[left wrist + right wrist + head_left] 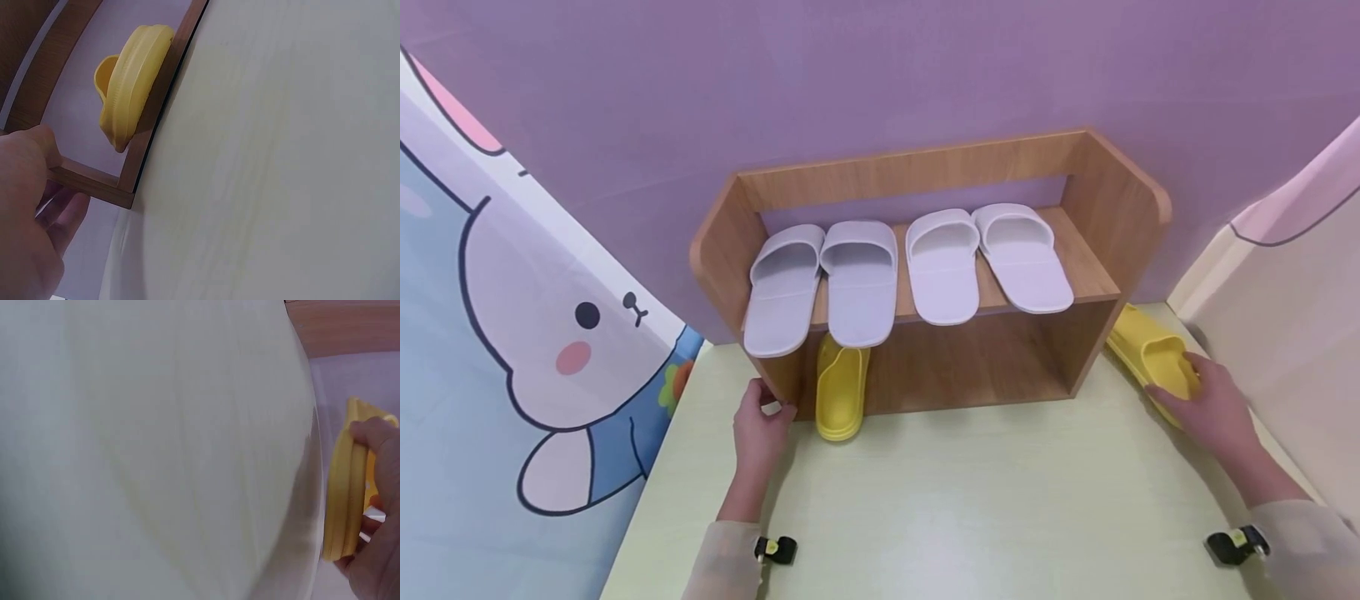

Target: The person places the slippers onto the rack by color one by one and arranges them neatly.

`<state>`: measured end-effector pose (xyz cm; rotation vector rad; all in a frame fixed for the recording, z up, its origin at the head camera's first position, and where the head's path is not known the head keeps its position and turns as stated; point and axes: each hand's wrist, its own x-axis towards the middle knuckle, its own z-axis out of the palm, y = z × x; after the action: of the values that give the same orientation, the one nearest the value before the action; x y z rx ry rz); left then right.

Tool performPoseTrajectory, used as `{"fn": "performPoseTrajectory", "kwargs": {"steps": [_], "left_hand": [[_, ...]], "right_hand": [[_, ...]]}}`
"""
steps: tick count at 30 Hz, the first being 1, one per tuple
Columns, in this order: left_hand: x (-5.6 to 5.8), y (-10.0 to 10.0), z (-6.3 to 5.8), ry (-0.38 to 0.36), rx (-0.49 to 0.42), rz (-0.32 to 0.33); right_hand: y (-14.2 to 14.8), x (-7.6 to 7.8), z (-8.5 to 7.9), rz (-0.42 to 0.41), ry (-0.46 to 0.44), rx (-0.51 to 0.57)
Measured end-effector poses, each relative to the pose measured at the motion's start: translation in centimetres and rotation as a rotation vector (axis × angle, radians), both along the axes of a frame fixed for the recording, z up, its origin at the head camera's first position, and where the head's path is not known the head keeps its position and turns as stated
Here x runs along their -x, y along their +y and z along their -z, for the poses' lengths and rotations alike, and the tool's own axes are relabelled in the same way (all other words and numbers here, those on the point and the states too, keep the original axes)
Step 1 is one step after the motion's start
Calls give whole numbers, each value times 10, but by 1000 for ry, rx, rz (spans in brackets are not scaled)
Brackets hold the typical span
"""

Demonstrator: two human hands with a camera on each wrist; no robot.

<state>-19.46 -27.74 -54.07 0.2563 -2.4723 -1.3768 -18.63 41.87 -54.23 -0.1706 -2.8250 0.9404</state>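
Observation:
My left hand [760,429] grips the left side panel of a wooden shoe rack [910,187] near its lower front corner, thumb inside and fingers outside in the left wrist view. Just right of that hand, a yellow clog [841,392] stands on the lower shelf, its heel jutting past the front edge. At the rack's right, my right hand [1206,408] holds a second yellow clog [1138,342] by its heel end, toe pointing toward the back wall. In the right wrist view the thumb lies along the side of this clog [344,494], with the fingers curled underneath.
On the upper shelf sit a pair of greyish slippers [861,292] and a pair of whiter slippers [943,275]. Behind the rack rises a purple cloth wall [880,75]. A bunny-print cloth [625,450] borders the pale tabletop [970,500] at left; a light panel [1292,317] stands at right.

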Motion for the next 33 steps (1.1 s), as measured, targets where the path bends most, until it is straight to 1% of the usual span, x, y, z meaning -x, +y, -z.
{"fn": "performPoseTrajectory", "kwargs": {"steps": [8,12,16,19,27,31,33], "left_hand": [[-1,0,-1,-11,11,-11],[-1,1,-1,-10,16,-15],[0,1,0,-4,14,-12],[0,1,0,-1,9,-10],[0,1,0,9,9,-9],[0,1,0,4,14,-10],[-1,1,-1,-3,21,-8]], "right_hand": [[1,-2,0,14,65,58],[1,-2,1,52,105,99],[-2,-2,-1,89,169,150],[-8,-3,-6,124,209,176],[-26,-4,-26,230,304,185],[-33,-6,-34,275,325,221],[-36,-7,-38,293,319,245]]}}
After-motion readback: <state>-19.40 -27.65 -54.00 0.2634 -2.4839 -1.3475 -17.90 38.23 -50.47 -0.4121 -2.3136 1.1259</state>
